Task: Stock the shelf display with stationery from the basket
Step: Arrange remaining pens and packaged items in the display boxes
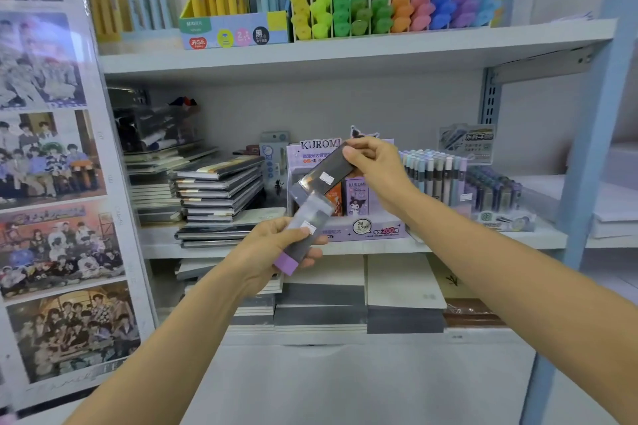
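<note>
Shelf: its middle board carries the display box and, on the left, a notebook stack.
Display box: purple, marked KUROMI, behind your hands.
Right hand: your fingers are clamped on the top end of the dark pack, in front of the box.
Left hand: your fingers are curled around the purple-ended pack, lower, before the shelf edge.

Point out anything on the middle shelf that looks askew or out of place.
The notebook stack left of the Kuromi display box is untidy: its books are fanned out, their edges do not line up, and the upper ones sit at an angle to the lower ones. Nothing looks spilled or damaged.
</note>
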Demonstrator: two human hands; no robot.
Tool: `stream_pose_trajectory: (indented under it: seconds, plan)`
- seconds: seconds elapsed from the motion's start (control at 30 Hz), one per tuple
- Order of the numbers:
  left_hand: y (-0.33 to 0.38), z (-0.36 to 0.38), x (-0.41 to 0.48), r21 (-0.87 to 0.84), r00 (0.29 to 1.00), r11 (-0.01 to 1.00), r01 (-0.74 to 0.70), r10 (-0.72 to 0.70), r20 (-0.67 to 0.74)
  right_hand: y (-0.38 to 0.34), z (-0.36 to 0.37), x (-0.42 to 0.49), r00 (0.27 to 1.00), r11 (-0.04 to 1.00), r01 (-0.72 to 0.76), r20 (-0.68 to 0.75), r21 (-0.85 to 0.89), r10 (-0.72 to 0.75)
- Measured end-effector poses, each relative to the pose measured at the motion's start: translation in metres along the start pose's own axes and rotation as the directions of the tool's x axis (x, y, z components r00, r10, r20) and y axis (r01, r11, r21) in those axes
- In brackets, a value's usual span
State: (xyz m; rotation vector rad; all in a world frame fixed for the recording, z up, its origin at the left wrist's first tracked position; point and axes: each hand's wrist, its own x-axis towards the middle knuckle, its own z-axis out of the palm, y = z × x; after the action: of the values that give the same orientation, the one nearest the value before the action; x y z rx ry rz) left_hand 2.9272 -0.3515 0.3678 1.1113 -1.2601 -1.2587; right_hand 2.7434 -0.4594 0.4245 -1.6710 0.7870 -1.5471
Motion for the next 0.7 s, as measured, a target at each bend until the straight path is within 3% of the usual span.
stream_pose_trajectory:
  seconds: [0.1,0.2,0.27,0.43,0.53,0.63,0.7]
  plan:
    - [0.001,0.005,-0.002,-0.081,0.999,0.996,0.027,-0.029,-0.016,0.005,-0.009,-0.006,0.991,0.994,-0.071,-0.104,0.085,0.08]
    - [0.0,0.009,0.0,-0.241,0.99,0.97,-0.032,-0.001,-0.138,0.006,-0.017,-0.013,0.979,0.971,-0.112,-0.145,0.211,0.144]
    - [0.002,0.011,0.002,-0.285,0.976,0.954,-0.094,0.032,-0.214,0.006,-0.02,-0.019,0.978,0.958,-0.146,-0.107,0.248,0.177]
    - [0.009,0.023,0.007,-0.354,0.94,0.92,-0.169,0.042,-0.339,0.008,-0.017,-0.042,0.966,0.957,-0.251,0.109,0.145,0.236]
    - [0.01,0.025,0.009,-0.341,0.911,0.92,-0.192,0.039,-0.41,0.011,-0.021,-0.05,0.965,0.987,-0.14,0.235,0.074,0.119]
    - [0.011,0.025,0.01,-0.375,0.91,0.91,-0.175,0.004,-0.414,0.012,-0.026,-0.053,0.918,0.987,0.036,0.395,-0.159,0.03]
    - [0.014,0.025,0.01,-0.425,0.917,0.89,-0.167,-0.018,-0.398,0.015,-0.027,-0.052,0.92,0.96,0.118,0.392,-0.255,-0.008]
